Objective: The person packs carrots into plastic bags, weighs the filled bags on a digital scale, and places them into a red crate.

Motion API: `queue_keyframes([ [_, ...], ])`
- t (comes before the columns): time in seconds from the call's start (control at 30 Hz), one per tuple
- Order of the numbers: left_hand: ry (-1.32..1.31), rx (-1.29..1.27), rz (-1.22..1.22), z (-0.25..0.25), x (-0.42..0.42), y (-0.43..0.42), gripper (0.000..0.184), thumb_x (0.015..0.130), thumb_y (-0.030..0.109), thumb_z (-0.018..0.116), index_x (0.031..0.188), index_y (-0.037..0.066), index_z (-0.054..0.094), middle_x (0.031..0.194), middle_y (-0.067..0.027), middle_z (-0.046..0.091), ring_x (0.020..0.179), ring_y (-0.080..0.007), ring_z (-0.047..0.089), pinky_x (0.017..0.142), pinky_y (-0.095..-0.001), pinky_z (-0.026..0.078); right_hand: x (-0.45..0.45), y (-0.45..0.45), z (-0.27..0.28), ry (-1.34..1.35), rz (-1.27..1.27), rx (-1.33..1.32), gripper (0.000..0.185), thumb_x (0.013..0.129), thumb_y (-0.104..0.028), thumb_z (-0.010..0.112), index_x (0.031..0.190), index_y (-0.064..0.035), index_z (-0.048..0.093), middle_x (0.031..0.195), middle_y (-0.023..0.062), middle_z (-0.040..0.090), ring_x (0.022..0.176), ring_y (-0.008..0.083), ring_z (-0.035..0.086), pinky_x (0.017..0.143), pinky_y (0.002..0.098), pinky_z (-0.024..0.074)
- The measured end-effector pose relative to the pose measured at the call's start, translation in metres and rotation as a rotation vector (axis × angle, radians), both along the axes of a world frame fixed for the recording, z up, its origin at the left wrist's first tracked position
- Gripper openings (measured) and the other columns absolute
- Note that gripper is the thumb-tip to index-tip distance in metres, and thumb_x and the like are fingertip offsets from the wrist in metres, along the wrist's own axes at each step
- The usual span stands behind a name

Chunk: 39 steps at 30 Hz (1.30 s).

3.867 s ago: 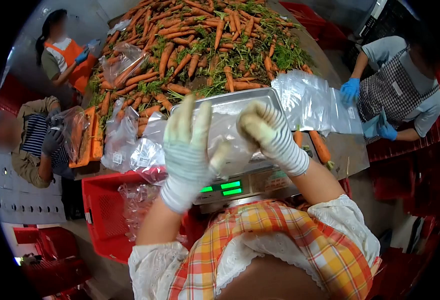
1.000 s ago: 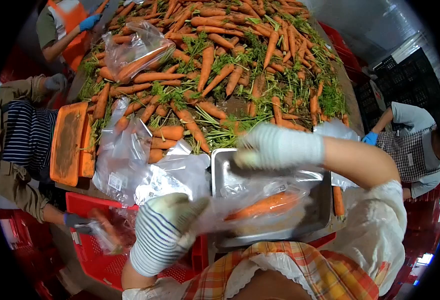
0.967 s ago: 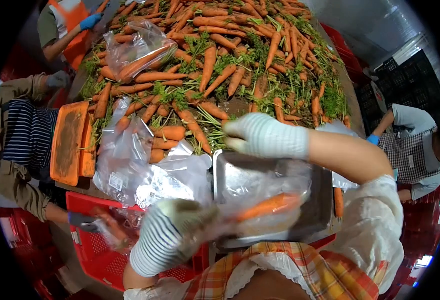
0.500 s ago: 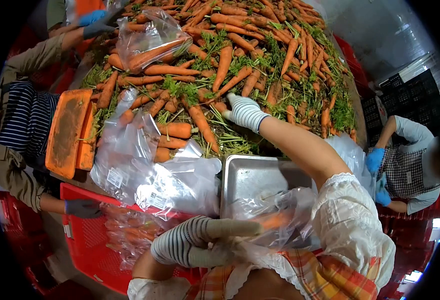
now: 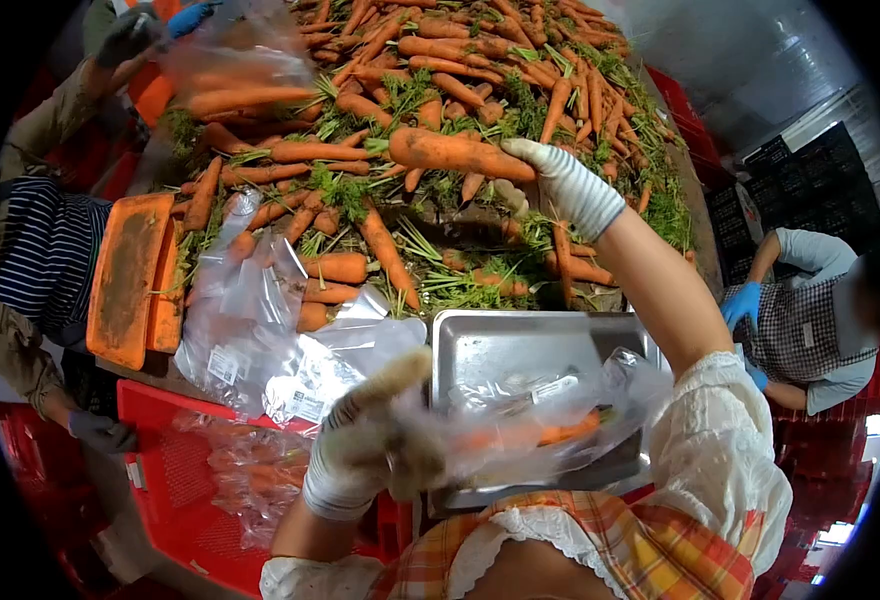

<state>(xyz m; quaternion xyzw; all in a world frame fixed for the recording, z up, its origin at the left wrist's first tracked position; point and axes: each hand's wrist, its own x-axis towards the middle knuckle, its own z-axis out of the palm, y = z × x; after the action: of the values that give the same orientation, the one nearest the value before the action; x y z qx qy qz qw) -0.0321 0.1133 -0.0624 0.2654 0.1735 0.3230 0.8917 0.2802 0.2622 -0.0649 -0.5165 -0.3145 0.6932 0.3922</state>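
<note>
My right hand, in a striped glove, grips a large carrot by its end, above the carrot pile. At the lower centre my left hand, blurred by motion, is closed on the gathered end of a clear plastic bag. Inside that bag lies at least one carrot. The bag rests over the metal tray. Flat plastic bags lie to the left of the tray, beside several carrots.
A red crate with bagged carrots stands at the lower left. An orange container sits at the table's left edge. Two people are partly visible at the left, one gloved hand near another bag. At the right a person wears blue gloves.
My right hand has risen out of the pile with a carrot in it. My left hand has shifted slightly left and up with the bag. At the upper left, a co-worker's bag has moved left.
</note>
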Motion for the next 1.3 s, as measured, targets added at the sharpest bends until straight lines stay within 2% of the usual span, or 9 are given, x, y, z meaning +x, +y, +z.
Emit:
queue_keyframes([
  [0.2, -0.121, -0.119, 0.161, -0.006, 0.026, 0.022, 0.056, 0.08, 0.01, 0.05, 0.134, 0.013, 0.038, 0.124, -0.0199, 0.049, 0.052, -0.0098, 0.055, 0.046, -0.02, 0.044, 0.009, -0.055, 0.028, 0.082, 0.095, 0.159, 0.048, 0.084, -0.047, 0.054, 0.094, 0.0004, 0.055, 0.058, 0.007, 0.057, 0.047, 0.0168, 0.055, 0.049, 0.0277, 0.0477],
  [0.37, 0.072, -0.065, 0.184, 0.003, 0.041, 0.029, 0.054, 0.083, 0.006, 0.045, 0.135, 0.011, 0.036, 0.129, -0.016, 0.046, 0.057, -0.0068, 0.053, 0.049, -0.0172, 0.043, -0.021, -0.108, 0.067, 0.15, 0.099, 0.37, 0.065, 0.063, -0.047, 0.077, 0.105, -0.0014, 0.055, 0.081, 0.0099, 0.059, 0.079, 0.0194, 0.059, 0.07, 0.0352, 0.0497],
  [0.6, 0.271, 0.263, 0.186, 0.041, 0.037, 0.009, 0.064, 0.07, 0.001, 0.048, 0.133, 0.002, 0.038, 0.131, -0.0181, 0.046, 0.066, -0.007, 0.055, 0.053, -0.0154, 0.04, -0.048, -0.183, 0.016, -0.829, 0.704, 0.474, 0.025, 0.076, -0.014, 0.064, 0.094, 0.0, 0.055, 0.082, 0.0167, 0.06, 0.082, 0.03, 0.06, 0.073, 0.0363, 0.0487],
  [0.67, -0.099, -0.088, 0.106, 0.04, 0.025, 0.005, 0.075, 0.067, -0.003, 0.057, 0.137, 0.01, 0.033, 0.136, -0.0159, 0.04, 0.095, -0.0189, 0.06, 0.056, -0.0195, 0.046, -0.039, -0.191, 0.019, -1.252, 0.903, 0.116, 0.022, 0.074, -0.013, 0.062, 0.09, 0.0003, 0.057, 0.075, 0.0209, 0.06, 0.074, 0.0348, 0.061, 0.067, 0.0407, 0.0498],
  [0.8, -0.021, -0.029, -0.097, 0.025, 0.007, 0.011, 0.069, 0.072, 0.001, 0.053, 0.137, 0.009, 0.033, 0.133, -0.0156, 0.043, 0.069, -0.0136, 0.059, 0.055, -0.0223, 0.046, -0.019, -0.196, 0.04, -1.388, 1.105, 0.133, 0.026, 0.077, -0.024, 0.062, 0.087, -0.0005, 0.059, 0.069, 0.0197, 0.061, 0.067, 0.0343, 0.062, 0.062, 0.0436, 0.0501],
  [0.87, 0.651, 0.61, -0.105, 0.025, 0.005, 0.051, 0.055, 0.08, 0.008, 0.051, 0.134, 0.007, 0.039, 0.103, -0.0096, 0.06, 0.063, -0.0114, 0.056, 0.059, -0.0261, 0.048, -0.035, -0.178, 0.077, -1.379, 1.356, 0.171, 0.034, 0.081, -0.034, 0.058, 0.085, -0.0009, 0.06, 0.067, 0.0188, 0.062, 0.064, 0.0323, 0.063, 0.059, 0.0414, 0.0504],
  [0.97, 1.102, 0.499, 0.253, -0.023, 0.022, 0.142, 0.033, 0.086, 0.02, 0.051, 0.115, 0.005, 0.054, 0.111, -0.0104, 0.059, 0.082, -0.0222, 0.061, 0.077, -0.029, 0.05, -0.043, -0.167, 0.08, -1.348, 1.367, 0.235, 0.039, 0.084, -0.04, 0.054, 0.085, -0.0016, 0.059, 0.064, 0.0162, 0.06, 0.059, 0.0309, 0.061, 0.056, 0.0399, 0.0496],
  [1.07, 1.889, 1.535, 0.34, -0.1, 0.04, 0.278, 0.032, 0.086, 0.011, 0.049, 0.117, 0.011, 0.054, 0.118, -0.0105, 0.056, 0.1, -0.0273, 0.057, 0.088, -0.0376, 0.046, -0.048, -0.167, 0.095, -1.115, 1.098, 0.487, 0.039, 0.086, -0.041, 0.05, 0.096, -0.004, 0.055, 0.069, 0.0154, 0.059, 0.058, 0.0292, 0.059, 0.055, 0.0387, 0.048],
  [1.3, 2.227, 1.619, -0.118, -0.095, 0.065, 0.325, 0.029, 0.083, 0.005, 0.054, 0.111, 0.006, 0.056, 0.113, -0.0142, 0.055, 0.104, -0.028, 0.054, 0.085, -0.0392, 0.047, -0.016, -0.178, 0.081, -1.063, 0.746, 0.435, 0.037, 0.086, -0.035, 0.052, 0.107, -0.0056, 0.057, 0.084, 0.017, 0.063, 0.077, 0.0307, 0.063, 0.069, 0.0348, 0.0501],
])
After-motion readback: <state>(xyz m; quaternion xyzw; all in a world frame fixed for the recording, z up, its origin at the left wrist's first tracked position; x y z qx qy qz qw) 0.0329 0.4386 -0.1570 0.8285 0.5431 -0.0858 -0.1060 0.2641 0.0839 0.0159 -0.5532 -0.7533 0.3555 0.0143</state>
